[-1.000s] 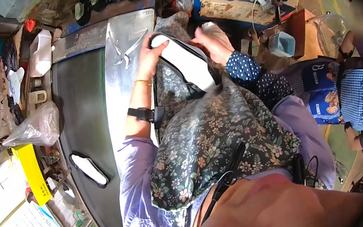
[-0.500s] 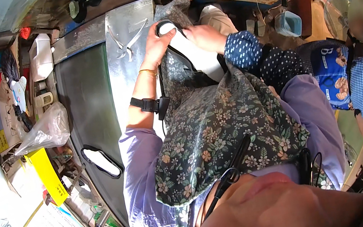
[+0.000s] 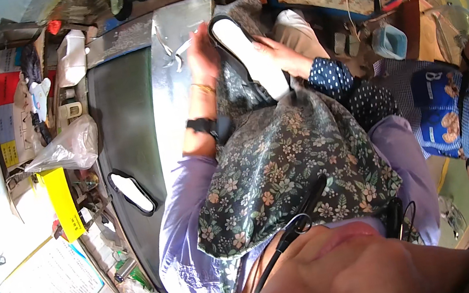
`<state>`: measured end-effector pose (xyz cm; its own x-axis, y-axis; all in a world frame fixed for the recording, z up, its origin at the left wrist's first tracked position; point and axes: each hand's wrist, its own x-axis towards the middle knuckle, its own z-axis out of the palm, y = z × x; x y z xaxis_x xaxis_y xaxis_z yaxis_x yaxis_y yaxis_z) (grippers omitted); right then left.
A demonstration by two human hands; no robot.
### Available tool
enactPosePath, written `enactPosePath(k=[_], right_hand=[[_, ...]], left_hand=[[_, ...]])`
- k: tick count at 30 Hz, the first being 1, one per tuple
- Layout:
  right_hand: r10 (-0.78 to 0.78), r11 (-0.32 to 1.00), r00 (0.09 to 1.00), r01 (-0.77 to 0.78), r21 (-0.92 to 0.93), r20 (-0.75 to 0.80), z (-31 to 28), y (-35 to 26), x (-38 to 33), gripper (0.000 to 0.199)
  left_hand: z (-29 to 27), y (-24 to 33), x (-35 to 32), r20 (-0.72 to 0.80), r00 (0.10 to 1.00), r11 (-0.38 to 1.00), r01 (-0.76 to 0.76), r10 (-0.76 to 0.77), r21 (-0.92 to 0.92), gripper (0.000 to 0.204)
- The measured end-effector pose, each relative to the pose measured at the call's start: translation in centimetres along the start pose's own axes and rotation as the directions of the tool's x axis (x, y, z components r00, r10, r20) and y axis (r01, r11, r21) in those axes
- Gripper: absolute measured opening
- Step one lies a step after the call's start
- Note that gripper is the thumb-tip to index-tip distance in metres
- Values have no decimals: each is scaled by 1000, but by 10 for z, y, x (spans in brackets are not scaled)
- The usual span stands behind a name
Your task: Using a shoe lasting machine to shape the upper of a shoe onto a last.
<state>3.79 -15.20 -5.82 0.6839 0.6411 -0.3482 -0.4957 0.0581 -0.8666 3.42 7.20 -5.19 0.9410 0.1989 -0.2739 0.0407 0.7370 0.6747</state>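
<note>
Shoe (image 3: pixel 257 67) over flowered apron (image 3: pixel 275 164); right hand (image 3: pixel 288 60) grips its side, thumb on white face. Left hand (image 3: pixel 203 56) blurred beside far end, can't tell its grip. Probably light, bendy; best pinched along both sides.

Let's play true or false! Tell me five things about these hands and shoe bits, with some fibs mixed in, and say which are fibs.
1. The right hand holds a black-and-white shoe piece. True.
2. Another shoe piece sits inside a bucket. False: it lies on the dark flat surface.
3. A black strap goes around the left forearm. True.
4. The apron is plain red. False: it's dark with flowers.
5. The left hand wears a glove. False: it's bare.
</note>
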Motion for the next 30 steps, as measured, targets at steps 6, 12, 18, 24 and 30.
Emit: enactPosePath(k=[6, 12, 18, 24, 30], right_hand=[[-117, 828, 971, -21, -560, -210, 46, -11, 11, 75], [-252, 960, 947, 219, -172, -201, 36, 21, 21, 66], [-370, 853, 907, 245, -462, -202, 44, -8, -3, 59], [-263, 621, 960, 246, -744, 97, 26, -22, -15, 63], [-636, 270, 742, 472, -839, 212, 31, -108, -1, 37]], left_hand=[[66, 12, -39, -52, 985, -415, 116, 163, 903, 52], [19, 9, -68, 176, 980, 403, -126, -90, 906, 65], [24, -23, -79, 115, 958, -103, -90, 262, 991, 62], [18, 26, 4, -107, 960, 958, 270, -259, 99, 59], [51, 22, -2, -130, 961, 889, 274, -243, 367, 47]])
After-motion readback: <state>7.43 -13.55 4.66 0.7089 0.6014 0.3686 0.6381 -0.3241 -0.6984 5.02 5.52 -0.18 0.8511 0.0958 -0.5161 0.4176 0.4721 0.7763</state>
